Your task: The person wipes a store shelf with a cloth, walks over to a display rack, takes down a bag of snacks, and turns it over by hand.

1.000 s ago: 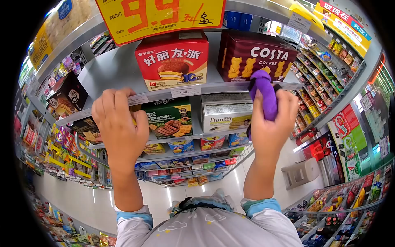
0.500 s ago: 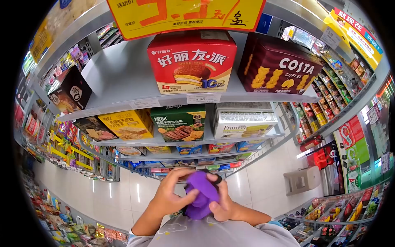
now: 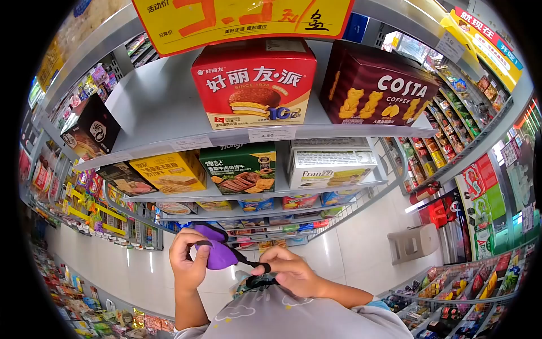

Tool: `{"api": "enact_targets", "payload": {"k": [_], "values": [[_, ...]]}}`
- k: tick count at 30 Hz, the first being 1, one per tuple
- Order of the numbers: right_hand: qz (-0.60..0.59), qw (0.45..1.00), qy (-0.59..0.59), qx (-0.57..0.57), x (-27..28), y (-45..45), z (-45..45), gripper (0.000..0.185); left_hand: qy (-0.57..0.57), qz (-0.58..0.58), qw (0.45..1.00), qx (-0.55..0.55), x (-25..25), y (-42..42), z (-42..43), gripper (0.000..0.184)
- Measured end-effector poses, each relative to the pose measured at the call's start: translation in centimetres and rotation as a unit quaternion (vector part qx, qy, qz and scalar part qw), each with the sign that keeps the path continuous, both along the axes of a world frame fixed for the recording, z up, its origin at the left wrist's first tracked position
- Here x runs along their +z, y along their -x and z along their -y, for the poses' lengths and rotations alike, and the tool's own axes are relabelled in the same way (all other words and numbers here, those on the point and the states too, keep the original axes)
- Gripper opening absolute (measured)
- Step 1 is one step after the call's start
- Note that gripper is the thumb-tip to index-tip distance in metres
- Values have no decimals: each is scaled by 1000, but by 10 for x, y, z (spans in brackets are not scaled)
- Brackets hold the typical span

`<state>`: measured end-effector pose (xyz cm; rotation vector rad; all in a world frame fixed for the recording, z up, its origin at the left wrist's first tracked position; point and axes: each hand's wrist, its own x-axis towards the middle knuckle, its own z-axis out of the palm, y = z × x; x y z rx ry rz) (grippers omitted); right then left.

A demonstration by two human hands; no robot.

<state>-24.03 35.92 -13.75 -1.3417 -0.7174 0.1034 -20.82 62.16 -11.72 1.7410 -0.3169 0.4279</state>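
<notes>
Low in front of my body, my left hand [image 3: 191,261] pinches a purple cloth item [image 3: 220,257] with black edging. The fingers of my right hand [image 3: 288,271] are closed on a black strap [image 3: 248,260] that runs from the purple item. Above both hands is a grey shelf [image 3: 152,90]. On it stand a red box [image 3: 254,85], a dark maroon COSTA box [image 3: 378,85] and a black box [image 3: 90,127] at the left end.
One shelf lower are a yellow box [image 3: 169,171], a green box [image 3: 240,166] and a white Franzzi box [image 3: 330,164]. A yellow price sign [image 3: 243,22] hangs at the top. A beige stool [image 3: 414,244] stands on the floor at right.
Both hands came down from the shelf edge. The purple item, first in my right hand and then bunched between both, is now spread out, with my hands farther apart.
</notes>
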Motion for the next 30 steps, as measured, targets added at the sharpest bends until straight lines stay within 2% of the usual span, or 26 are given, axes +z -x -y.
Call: {"api": "enact_targets", "payload": {"k": [1, 3, 7, 10, 12, 13, 15, 17, 19, 21, 23, 25, 27, 28, 30], "values": [[0, 1000, 0, 1, -3, 2, 1, 32, -26, -1, 1000, -8, 0, 0, -3, 18], [-146, 987, -53, 44, -6, 5, 5, 38, -33, -4, 999, -19, -2, 1, -5, 18], [-135, 989, 23, 52, 1, -1, 5, 35, -72, -32, 995, 61, -15, 5, -5, 14], [-74, 992, 60, 85, -3, 0, -3, 38, -89, -63, 985, 137, -23, 12, -15, 16], [-35, 988, 114, 97, 1, -2, -3, 41, -260, -34, 944, 198, -26, 20, -27, 18], [-10, 984, 152, 96, 6, -5, -2, 40, -259, -39, 940, 218, -32, 24, -39, 18], [-16, 976, 185, 116, 9, -12, 5, 36, -372, 15, 865, 335, -48, 39, -63, 17], [-13, 978, 198, 68, 2, -19, 7, 32, -345, -6, 855, 387, -42, 60, -70, 20], [-34, 975, 200, 94, 0, -24, 0, 28, -310, -3, 862, 401, -38, 84, -71, 24], [-54, 966, 225, 117, -8, -29, -12, 28, -341, -41, 836, 428, -38, 105, -68, 27], [-55, 945, 268, 178, -5, -34, -28, 29, -377, -102, 821, 416, -42, 123, -64, 27], [-52, 923, 307, 224, -1, -34, -41, 29, -373, -106, 809, 442, -38, 130, -53, 27], [-74, 903, 328, 267, 2, -32, -56, 42, -308, -154, 867, 360, -42, 138, -51, 28], [-68, 900, 333, 274, 1, -29, -66, 42, -275, -164, 894, 314, -41, 137, -49, 29], [78, 924, 316, 201, -1, -21, -91, 57, -233, -198, 935, 182, -43, 136, -53, 30]]}}
